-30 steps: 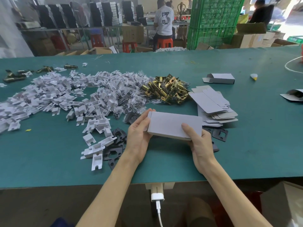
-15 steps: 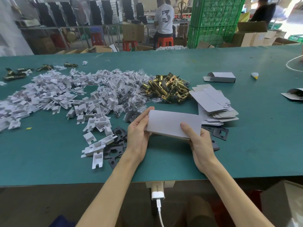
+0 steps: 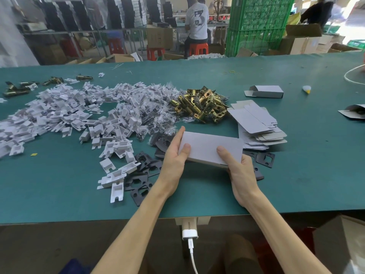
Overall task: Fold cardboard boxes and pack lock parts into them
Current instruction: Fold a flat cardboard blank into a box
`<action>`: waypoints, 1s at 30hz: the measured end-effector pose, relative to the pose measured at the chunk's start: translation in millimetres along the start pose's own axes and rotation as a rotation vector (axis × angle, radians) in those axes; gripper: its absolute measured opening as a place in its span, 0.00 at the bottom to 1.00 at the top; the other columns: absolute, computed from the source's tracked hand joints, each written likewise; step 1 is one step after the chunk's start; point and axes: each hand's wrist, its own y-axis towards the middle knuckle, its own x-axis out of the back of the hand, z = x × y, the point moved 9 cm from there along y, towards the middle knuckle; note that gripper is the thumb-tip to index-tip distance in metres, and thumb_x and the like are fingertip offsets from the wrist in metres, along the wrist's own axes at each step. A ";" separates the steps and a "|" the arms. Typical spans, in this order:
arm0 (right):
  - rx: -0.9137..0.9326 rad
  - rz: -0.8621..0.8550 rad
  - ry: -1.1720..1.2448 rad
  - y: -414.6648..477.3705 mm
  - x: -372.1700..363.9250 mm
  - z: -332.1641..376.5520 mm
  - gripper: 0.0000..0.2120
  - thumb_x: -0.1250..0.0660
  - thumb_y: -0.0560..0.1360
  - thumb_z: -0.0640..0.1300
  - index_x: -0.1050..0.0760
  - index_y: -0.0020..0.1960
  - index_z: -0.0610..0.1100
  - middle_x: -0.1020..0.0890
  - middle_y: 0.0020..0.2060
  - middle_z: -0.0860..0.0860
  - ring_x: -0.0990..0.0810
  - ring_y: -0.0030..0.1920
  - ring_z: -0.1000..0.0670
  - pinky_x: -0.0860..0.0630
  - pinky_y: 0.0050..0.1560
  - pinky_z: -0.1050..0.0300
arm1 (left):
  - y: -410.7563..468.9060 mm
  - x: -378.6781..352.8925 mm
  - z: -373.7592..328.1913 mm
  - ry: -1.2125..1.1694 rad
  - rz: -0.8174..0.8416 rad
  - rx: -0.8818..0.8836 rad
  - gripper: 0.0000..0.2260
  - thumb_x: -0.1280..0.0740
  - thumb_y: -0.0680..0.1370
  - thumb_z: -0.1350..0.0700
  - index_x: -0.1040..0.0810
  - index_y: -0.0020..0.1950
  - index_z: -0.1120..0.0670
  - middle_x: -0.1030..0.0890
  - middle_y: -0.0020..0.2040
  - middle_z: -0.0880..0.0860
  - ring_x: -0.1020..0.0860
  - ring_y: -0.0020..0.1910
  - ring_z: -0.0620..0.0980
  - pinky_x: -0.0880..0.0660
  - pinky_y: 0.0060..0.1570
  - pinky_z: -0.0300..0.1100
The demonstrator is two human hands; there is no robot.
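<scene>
Nearest: a white charger plug (image 3: pixel 189 233) with its cable hangs below the near edge of the green counter (image 3: pixel 316 175), at 6 o'clock.
Left hand: the left hand (image 3: pixel 173 161) grasps the left end of the grey cardboard box (image 3: pixel 211 147), thumb on the top face, fingers round the end.
Right hand: the right hand (image 3: pixel 240 171) grasps the box's near right corner, thumb on top, fingers beneath.
Box: held over the middle of the counter between both hands, broad face up.
Black plates: flat black plates (image 3: pixel 142 180) lie at 8 o'clock of the box, with more at 3 o'clock.
Flat blanks: a stack of unfolded box blanks (image 3: pixel 256 125) lies at 2 o'clock, near the box.
Brass parts: a heap of brass latches (image 3: pixel 203 105) lies at 12 o'clock.
White parts: white plastic pieces (image 3: pixel 69 115) spread from 9 to 11 o'clock.
Far box: another folded box (image 3: pixel 264 91), one end flap open, lies at 1 o'clock, well apart.
Background: green crates (image 3: pixel 256 22) and a seated person (image 3: pixel 197 18) are beyond the counter.
</scene>
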 end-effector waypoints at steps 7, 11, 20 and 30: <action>0.052 0.033 -0.044 0.8 -2.6 2.6 0.07 0.27 0.76 0.50 0.14 0.47 0.47 0.12 0.49 0.50 0.16 0.49 0.54 0.23 0.55 0.56 | 4.2 2.1 2.0 -0.050 0.003 0.015 0.24 0.40 0.86 0.62 0.37 0.83 0.54 0.29 0.78 0.48 0.29 0.76 0.50 0.36 0.79 0.52; 0.145 0.070 -0.181 -3.7 -13.5 14.1 0.14 0.28 0.74 0.62 0.14 0.48 0.53 0.13 0.48 0.54 0.17 0.47 0.58 0.24 0.50 0.63 | 4.5 8.2 -0.8 -0.160 -0.118 0.031 0.21 0.40 0.86 0.65 0.31 0.79 0.58 0.22 0.73 0.48 0.24 0.70 0.47 0.30 0.75 0.53; 0.203 0.259 -0.166 -6.0 -28.1 14.5 0.44 0.19 0.68 0.43 0.37 0.77 0.56 0.18 0.61 0.63 0.18 0.61 0.56 0.21 0.59 0.60 | 0.7 6.7 -2.3 -0.257 -0.079 0.120 0.15 0.39 0.86 0.59 0.25 0.73 0.59 0.20 0.68 0.57 0.21 0.61 0.52 0.18 0.53 0.44; 0.244 0.053 -0.054 -4.3 -7.9 24.3 0.28 0.20 0.64 0.60 0.25 0.61 0.55 0.16 0.54 0.48 0.19 0.60 0.47 0.22 0.59 0.49 | -18.6 -16.5 -36.1 0.320 0.255 -0.125 0.20 0.34 0.80 0.40 0.19 0.68 0.48 0.16 0.63 0.44 0.19 0.64 0.45 0.22 0.64 0.46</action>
